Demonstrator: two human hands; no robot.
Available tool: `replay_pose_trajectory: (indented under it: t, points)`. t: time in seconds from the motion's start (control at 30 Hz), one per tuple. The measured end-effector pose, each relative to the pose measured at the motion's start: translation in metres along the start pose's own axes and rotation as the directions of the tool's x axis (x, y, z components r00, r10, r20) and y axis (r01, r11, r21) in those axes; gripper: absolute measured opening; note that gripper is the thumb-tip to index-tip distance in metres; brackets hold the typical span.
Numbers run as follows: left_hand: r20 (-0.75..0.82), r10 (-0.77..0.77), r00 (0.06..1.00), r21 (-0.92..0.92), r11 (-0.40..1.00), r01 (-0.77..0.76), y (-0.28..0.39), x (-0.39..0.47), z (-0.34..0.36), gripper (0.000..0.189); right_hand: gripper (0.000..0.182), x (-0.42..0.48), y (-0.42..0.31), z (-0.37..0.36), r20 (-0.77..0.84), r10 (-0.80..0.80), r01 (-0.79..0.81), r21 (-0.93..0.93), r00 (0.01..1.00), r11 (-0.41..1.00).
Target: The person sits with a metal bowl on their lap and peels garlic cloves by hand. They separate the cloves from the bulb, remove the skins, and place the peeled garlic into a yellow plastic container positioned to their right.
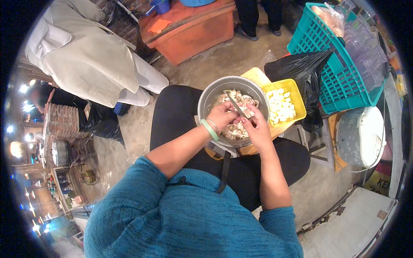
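Note:
A round grey metal basin (206, 129) sits before me, between my knees. Garlic bulbs, unpeeled cloves and papery skins (235, 131) lie in it. Over the basin, my right hand (258, 127) grips a small knife (234, 102), its blade slanting up and left past my left fingertips. My left hand (222, 117) pinches what looks like a garlic clove, mostly hidden by the fingers. The two hands nearly meet. Right of the basin, a yellow plastic container (299, 96) holds many peeled white garlic cloves (280, 106).
Basin and container rest on a wooden surface (256, 74). A black plastic bag (295, 66) and a teal crate (343, 71) of clear cups stand at right, near a lidded pail (353, 137). An orange chest (193, 35) is ahead. A person in pale clothes (87, 54) stands left.

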State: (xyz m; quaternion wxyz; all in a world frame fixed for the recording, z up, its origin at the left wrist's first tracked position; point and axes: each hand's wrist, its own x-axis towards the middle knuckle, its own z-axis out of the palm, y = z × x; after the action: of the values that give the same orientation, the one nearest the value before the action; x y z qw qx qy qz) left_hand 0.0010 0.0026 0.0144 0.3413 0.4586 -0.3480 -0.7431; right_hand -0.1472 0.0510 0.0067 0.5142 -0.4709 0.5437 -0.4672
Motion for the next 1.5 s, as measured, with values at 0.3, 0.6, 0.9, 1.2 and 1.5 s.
replay_pose_trajectory:
  t: [0.3,0.6,0.9,1.2,1.5]
  points:
    - [0.090,0.007,0.996,0.121,0.993,-0.018,0.007,-0.003,0.000,0.020,0.025,0.007,0.003,-0.006,0.025,0.166,-0.168,0.129,0.986,0.977]
    - [0.110,-0.007,0.994,0.023,1.000,0.004,0.000,-0.001,-0.003,0.022,0.025,0.007,-0.016,-0.007,-0.001,0.372,-0.354,0.305,0.928,0.884]
    - [-0.014,0.101,0.995,-0.062,0.993,-0.102,-0.010,0.003,0.003,0.013,0.031,0.006,-0.006,0.001,-0.069,0.128,-0.124,0.054,0.989,0.991]
    - [-0.055,0.151,0.987,0.156,0.978,-0.141,-0.011,0.004,0.000,0.014,0.032,0.002,-0.003,0.000,-0.007,0.010,-0.011,-0.183,1.000,0.983]
    - [0.019,0.060,0.998,-0.047,0.997,-0.059,-0.010,0.001,0.001,0.018,0.027,0.001,-0.017,-0.004,0.037,0.334,-0.331,0.283,0.942,0.900]
